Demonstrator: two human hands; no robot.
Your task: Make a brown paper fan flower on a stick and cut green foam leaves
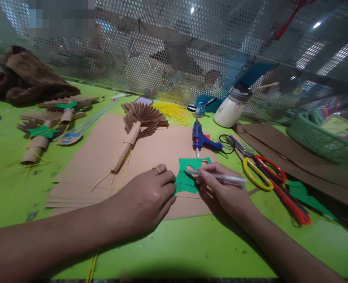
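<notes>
A pen (228, 179) with a pale, clear-looking barrel is pinched in my right hand (221, 184). Its tip touches a piece of green paper (185, 184) that has a cut-out at its upper right and faint drawn lines. My left hand (154, 194), a ring on one finger, has its fingers curled onto the left edge of that paper; the fingertips are hidden. Under both lies a stack of brown paper sheets (88, 157). On the stack's left side rests a pleated brown paper fan figure (135, 129) with a rolled handle and yellow strings.
Beyond the green paper lies a blue glue gun (200, 137). To the right are scissors (258, 161), a red-and-black cutter (291, 202) and a green basket (306, 135). A white bottle (231, 108) stands behind. Paper figures with green stars (42, 131) lie left.
</notes>
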